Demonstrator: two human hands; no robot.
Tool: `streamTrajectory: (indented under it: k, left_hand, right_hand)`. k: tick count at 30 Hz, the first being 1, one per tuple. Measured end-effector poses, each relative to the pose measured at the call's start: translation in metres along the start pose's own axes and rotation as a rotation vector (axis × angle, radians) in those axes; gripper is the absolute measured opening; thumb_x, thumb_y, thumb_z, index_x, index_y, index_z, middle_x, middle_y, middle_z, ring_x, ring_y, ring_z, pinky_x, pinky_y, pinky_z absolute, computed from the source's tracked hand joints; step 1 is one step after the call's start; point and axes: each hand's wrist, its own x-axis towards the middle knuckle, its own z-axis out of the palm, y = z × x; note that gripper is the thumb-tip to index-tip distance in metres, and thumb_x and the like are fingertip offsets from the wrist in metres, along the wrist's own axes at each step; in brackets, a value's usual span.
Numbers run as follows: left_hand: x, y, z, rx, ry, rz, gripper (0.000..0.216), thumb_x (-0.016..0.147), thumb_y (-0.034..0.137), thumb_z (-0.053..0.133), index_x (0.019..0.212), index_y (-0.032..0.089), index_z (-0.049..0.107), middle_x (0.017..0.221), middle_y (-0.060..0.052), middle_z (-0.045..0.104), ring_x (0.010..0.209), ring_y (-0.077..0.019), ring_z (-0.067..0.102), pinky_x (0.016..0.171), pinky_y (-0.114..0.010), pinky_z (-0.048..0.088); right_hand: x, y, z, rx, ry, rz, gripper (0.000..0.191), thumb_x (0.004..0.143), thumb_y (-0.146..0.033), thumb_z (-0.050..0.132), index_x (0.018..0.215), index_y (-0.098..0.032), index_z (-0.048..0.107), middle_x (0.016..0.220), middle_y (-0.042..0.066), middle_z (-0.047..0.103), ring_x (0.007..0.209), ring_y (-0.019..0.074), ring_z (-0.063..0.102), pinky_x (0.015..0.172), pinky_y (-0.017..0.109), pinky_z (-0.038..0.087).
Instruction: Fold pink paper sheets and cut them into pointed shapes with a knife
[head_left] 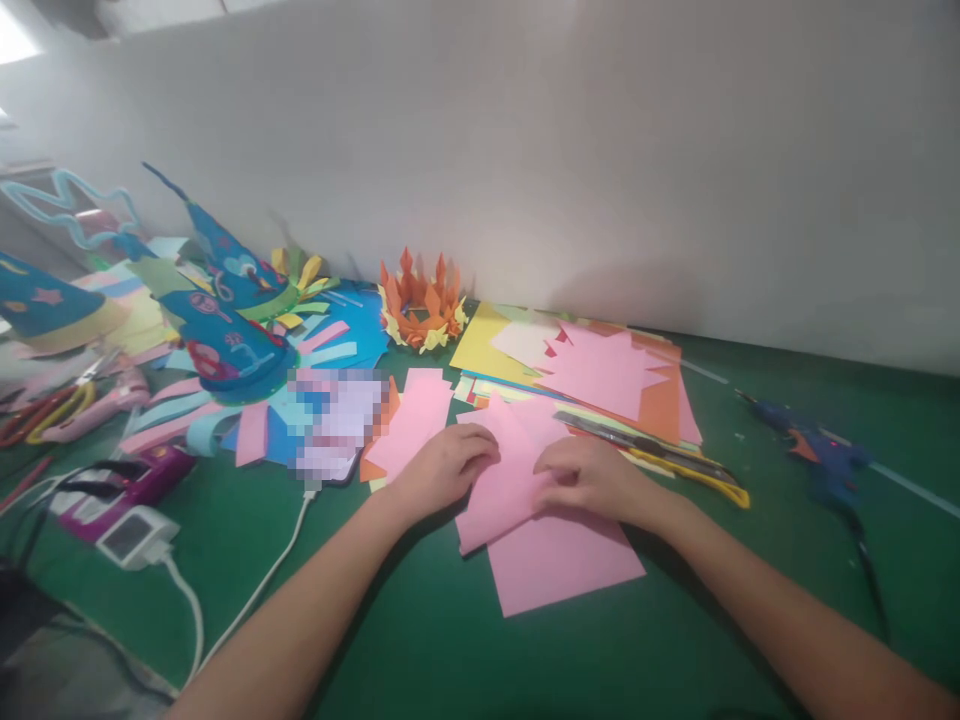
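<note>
A pink sheet of paper lies folded on the green table, on top of another flat pink sheet. My left hand rests curled on the folded sheet's left edge, fingers pressed down on it. My right hand pinches the same sheet from the right side. Both hands are closed on the paper.
A yellow utility knife lies just behind my right hand. A blue glue gun sits at the right. Stacked coloured papers, an orange paper crown, blue paper hats, a phone, scissors and a charger fill the left and back.
</note>
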Motion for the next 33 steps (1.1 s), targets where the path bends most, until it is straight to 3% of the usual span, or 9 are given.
streamTrajectory:
  k: [4, 8, 12, 15, 17, 22, 28, 31, 33]
  left_hand:
    - [-0.001, 0.002, -0.005, -0.067, -0.061, -0.009, 0.02, 0.092, 0.016, 0.047, 0.101, 0.02, 0.065, 0.108, -0.006, 0.068, 0.099, -0.0169, 0.063, 0.086, -0.03, 0.049]
    - [-0.003, 0.002, -0.01, -0.101, -0.153, 0.069, 0.025, 0.089, 0.018, 0.053, 0.112, 0.023, 0.062, 0.126, -0.007, 0.061, 0.115, -0.0195, 0.057, 0.097, -0.035, 0.043]
    - [-0.003, 0.003, -0.014, -0.011, -0.193, 0.05, 0.022, 0.088, 0.015, 0.053, 0.103, 0.026, 0.065, 0.125, -0.003, 0.062, 0.118, -0.0188, 0.054, 0.103, -0.038, 0.034]
    - [-0.001, 0.004, -0.016, -0.028, -0.218, 0.07, 0.021, 0.089, 0.016, 0.053, 0.103, 0.024, 0.066, 0.123, -0.005, 0.062, 0.116, -0.0185, 0.054, 0.101, -0.035, 0.036]
    - [0.001, 0.004, -0.018, -0.071, -0.239, 0.084, 0.022, 0.09, 0.015, 0.05, 0.103, 0.022, 0.066, 0.116, -0.007, 0.063, 0.109, -0.0176, 0.057, 0.095, -0.032, 0.041]
    - [0.002, 0.005, -0.02, -0.191, -0.3, 0.042, 0.024, 0.093, 0.015, 0.043, 0.102, 0.018, 0.066, 0.108, -0.009, 0.064, 0.101, -0.017, 0.059, 0.089, -0.028, 0.045]
    - [0.0, 0.001, -0.024, -0.39, -0.24, -0.293, 0.037, 0.099, 0.04, 0.031, 0.113, 0.019, 0.058, 0.111, -0.007, 0.066, 0.094, -0.0164, 0.063, 0.084, -0.029, 0.048]
    - [0.0, 0.001, -0.024, -0.362, -0.254, -0.318, 0.034, 0.089, 0.045, 0.052, 0.111, 0.02, 0.058, 0.109, -0.006, 0.065, 0.094, -0.0187, 0.062, 0.082, -0.029, 0.048]
    - [0.001, 0.003, -0.024, -0.3, -0.262, -0.302, 0.04, 0.079, 0.038, 0.067, 0.113, 0.02, 0.057, 0.109, -0.006, 0.065, 0.092, -0.0193, 0.061, 0.08, -0.029, 0.048]
  right_hand:
    - [-0.002, 0.001, 0.004, 0.041, -0.01, 0.072, 0.021, 0.079, -0.039, 0.068, 0.072, -0.02, 0.063, 0.069, -0.002, 0.064, 0.065, 0.0143, 0.053, 0.059, 0.025, 0.033]
    - [-0.005, -0.002, 0.003, 0.158, -0.029, 0.074, 0.017, 0.083, -0.034, 0.063, 0.075, -0.02, 0.06, 0.072, -0.003, 0.062, 0.066, 0.0129, 0.052, 0.061, 0.024, 0.035]
    - [-0.007, -0.002, -0.005, 0.278, -0.137, -0.008, 0.017, 0.074, -0.033, 0.072, 0.083, -0.021, 0.064, 0.083, 0.0, 0.065, 0.076, 0.0157, 0.056, 0.068, 0.026, 0.042]
    - [-0.008, 0.001, -0.013, 0.337, -0.21, -0.112, 0.008, 0.082, -0.026, 0.062, 0.086, -0.021, 0.068, 0.094, 0.003, 0.065, 0.089, 0.0173, 0.058, 0.081, 0.03, 0.044]
    - [-0.008, 0.004, -0.015, 0.372, -0.223, -0.116, 0.013, 0.086, -0.024, 0.056, 0.085, -0.021, 0.069, 0.094, 0.004, 0.065, 0.091, 0.017, 0.059, 0.084, 0.031, 0.044]
    - [-0.006, 0.005, -0.005, 0.297, -0.081, 0.094, 0.026, 0.086, -0.039, 0.057, 0.074, -0.019, 0.066, 0.077, 0.002, 0.063, 0.074, 0.0162, 0.057, 0.068, 0.028, 0.042]
    - [-0.004, 0.002, 0.009, 0.104, 0.064, 0.207, 0.036, 0.085, -0.041, 0.055, 0.058, -0.019, 0.046, 0.058, -0.002, 0.05, 0.057, 0.0134, 0.045, 0.054, 0.026, 0.031]
    - [-0.004, 0.002, 0.014, 0.023, 0.119, 0.23, 0.039, 0.086, -0.042, 0.053, 0.058, -0.02, 0.037, 0.057, -0.003, 0.046, 0.056, 0.0131, 0.042, 0.053, 0.026, 0.028]
    - [-0.005, 0.002, 0.016, -0.029, 0.148, 0.245, 0.041, 0.087, -0.043, 0.053, 0.059, -0.021, 0.033, 0.056, -0.003, 0.044, 0.055, 0.0131, 0.041, 0.052, 0.026, 0.026]
